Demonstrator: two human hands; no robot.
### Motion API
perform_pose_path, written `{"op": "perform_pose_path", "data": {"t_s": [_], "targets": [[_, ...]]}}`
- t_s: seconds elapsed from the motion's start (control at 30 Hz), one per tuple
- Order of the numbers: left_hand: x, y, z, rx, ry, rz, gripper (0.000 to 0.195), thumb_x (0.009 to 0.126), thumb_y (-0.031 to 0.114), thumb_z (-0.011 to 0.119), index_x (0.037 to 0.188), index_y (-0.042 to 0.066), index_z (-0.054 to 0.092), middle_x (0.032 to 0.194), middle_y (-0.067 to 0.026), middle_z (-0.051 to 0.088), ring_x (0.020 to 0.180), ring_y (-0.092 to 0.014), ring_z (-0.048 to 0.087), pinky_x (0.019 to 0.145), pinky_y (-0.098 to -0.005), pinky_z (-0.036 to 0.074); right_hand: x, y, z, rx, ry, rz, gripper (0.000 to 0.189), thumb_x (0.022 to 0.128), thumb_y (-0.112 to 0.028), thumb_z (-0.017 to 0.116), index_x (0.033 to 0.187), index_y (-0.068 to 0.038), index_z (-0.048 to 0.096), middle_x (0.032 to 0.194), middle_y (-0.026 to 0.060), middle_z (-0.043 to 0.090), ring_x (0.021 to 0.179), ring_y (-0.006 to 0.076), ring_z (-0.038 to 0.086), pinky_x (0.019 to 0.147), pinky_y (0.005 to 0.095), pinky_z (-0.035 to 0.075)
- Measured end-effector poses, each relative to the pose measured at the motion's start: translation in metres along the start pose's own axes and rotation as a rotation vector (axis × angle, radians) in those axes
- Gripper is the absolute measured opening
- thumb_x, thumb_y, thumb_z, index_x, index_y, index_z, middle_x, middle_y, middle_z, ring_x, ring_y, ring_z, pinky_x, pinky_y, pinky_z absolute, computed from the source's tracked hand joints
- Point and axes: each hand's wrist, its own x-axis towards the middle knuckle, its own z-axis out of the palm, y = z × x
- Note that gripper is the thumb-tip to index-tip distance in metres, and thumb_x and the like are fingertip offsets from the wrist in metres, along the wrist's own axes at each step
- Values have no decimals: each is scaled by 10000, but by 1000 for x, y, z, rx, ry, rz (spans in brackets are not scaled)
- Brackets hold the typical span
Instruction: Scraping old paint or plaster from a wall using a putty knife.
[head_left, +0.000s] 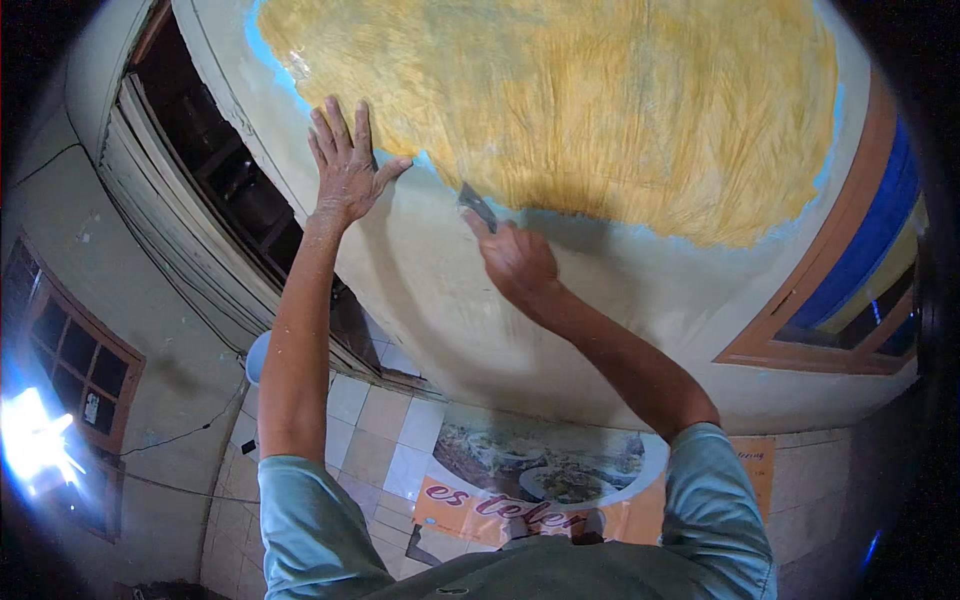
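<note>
My left hand rests with fingers spread on the wall, across the lower left edge of a large yellow-brown patch. A thin light-blue border runs along the patch's edge. My right hand is closed around a scraper or putty knife, one finger laid along its blade. The blade's tip touches or nearly touches the patch's lower edge, to the right of my left hand. Below the patch the wall is pale cream. Pale dust or specks mark my left hand and forearm.
A printed banner lies on the tiled floor below. On the left are a dark doorway opening, hanging cables, a light-blue round container and a bright lamp. A wooden-framed window stands at right.
</note>
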Motion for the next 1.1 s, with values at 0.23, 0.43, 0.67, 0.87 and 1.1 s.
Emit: {"op": "perform_pose_path", "data": {"t_s": [0.23, 0.43, 0.67, 0.87, 1.1], "targets": [[-7, -19, -23, 121, -69, 41, 1026, 887, 738, 571, 1687, 284, 117, 1739, -210, -47, 1587, -480, -22, 1205, -734, 82, -52, 28, -1, -46, 35, 35, 608, 962, -81, 532, 1555, -200, 466, 852, 174, 700, 664, 377, 699, 571, 491, 583], [-17, -20, -18, 112, 2, 41, 988, 894, 689, 574, 1684, 308, 121, 1744, -194, -44, 1592, -465, 24, 1185, -755, 134, -35, 0, 14, -6, 28, 184, 676, 922, -35, 596, 1525, -329, 517, 769, 194, 685, 634, 387, 704, 574, 537, 574], [-27, -17, -10, 128, -16, -68, 977, 923, 696, 535, 1690, 282, 92, 1738, -217, -44, 1591, -466, 33, 1179, -765, 113, -59, 36, 11, 46, 73, 41, 728, 935, -31, 569, 1592, -309, 421, 829, 201, 674, 681, 396, 699, 610, 522, 572], [-24, -8, -18, 136, -79, -114, 1001, 929, 644, 591, 1690, 252, 74, 1730, -245, -44, 1582, -484, 67, 1176, -763, 132, -97, 75, 25, 373, 203, 171, 699, 964, -83, 591, 1608, -174, 334, 1005, 250, 693, 767, 421, 711, 658, 505, 570], [-25, -1, -18, 150, -97, -138, 1001, 931, 616, 613, 1689, 241, 78, 1727, -252, -53, 1571, -503, 104, 1177, -758, 139, -36, 30, 25, 448, 172, 323, 309, 1004, -232, 614, 1257, -60, 571, 787, 283, 682, 752, 511, 673, 691, 578, 537]]}}
